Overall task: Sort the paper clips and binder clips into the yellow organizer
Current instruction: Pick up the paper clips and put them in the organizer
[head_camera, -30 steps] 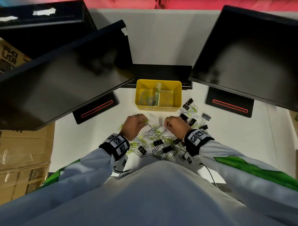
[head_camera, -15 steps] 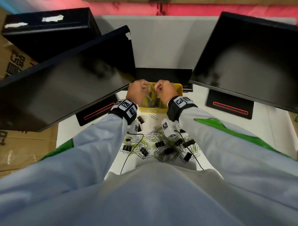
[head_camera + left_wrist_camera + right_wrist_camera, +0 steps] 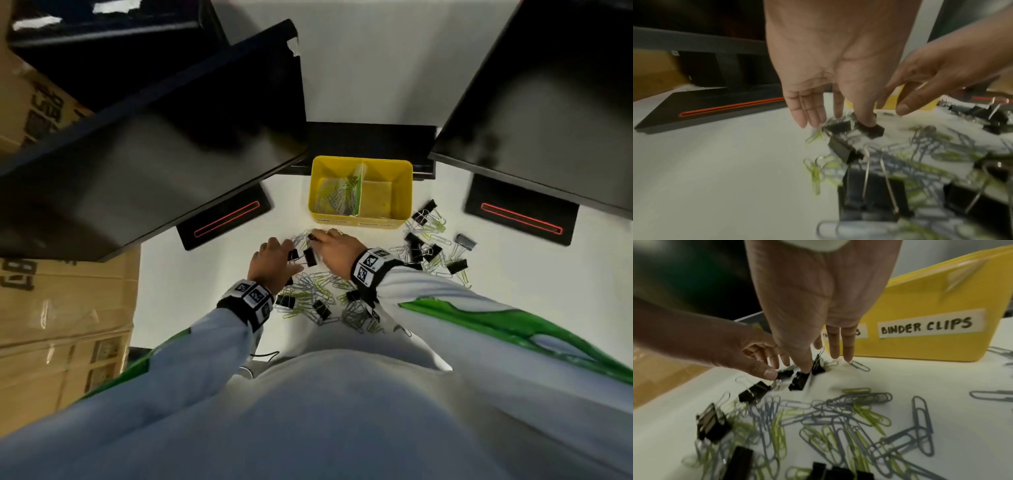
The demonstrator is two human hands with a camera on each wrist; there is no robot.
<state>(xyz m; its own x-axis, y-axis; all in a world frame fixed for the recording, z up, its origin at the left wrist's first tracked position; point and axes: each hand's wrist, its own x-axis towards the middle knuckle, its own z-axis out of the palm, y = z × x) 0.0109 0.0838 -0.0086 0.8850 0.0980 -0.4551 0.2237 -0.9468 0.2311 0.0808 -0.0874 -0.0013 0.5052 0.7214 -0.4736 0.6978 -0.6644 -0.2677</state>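
The yellow organizer (image 3: 404, 192) stands at the back of the white table. Its left compartment holds paper clips (image 3: 337, 198) and its right one, labelled BINDER CLIPS (image 3: 925, 326), looks bare. My left hand (image 3: 286, 248) and right hand (image 3: 317, 238) reach down side by side just in front of it, fingers straight. The left thumb touches a black binder clip (image 3: 871, 129). My right hand (image 3: 822, 363) has its thumb tip on another black binder clip (image 3: 799, 381), and a third (image 3: 818, 368) stands beside it. Neither clip is lifted.
Grey and green paper clips (image 3: 838, 415) mixed with black binder clips (image 3: 322, 308) are strewn over the table (image 3: 205, 291) near me, and more lie right of the organizer (image 3: 431, 250). Two black monitors (image 3: 154, 164) overhang both sides, their bases (image 3: 226, 219) on the table. Cardboard boxes (image 3: 61, 308) stand at the left.
A second ago both hands picked at the pile. Half a second ago they were over the organizer's left compartment. Now they are back down at the binder clips in front of it.
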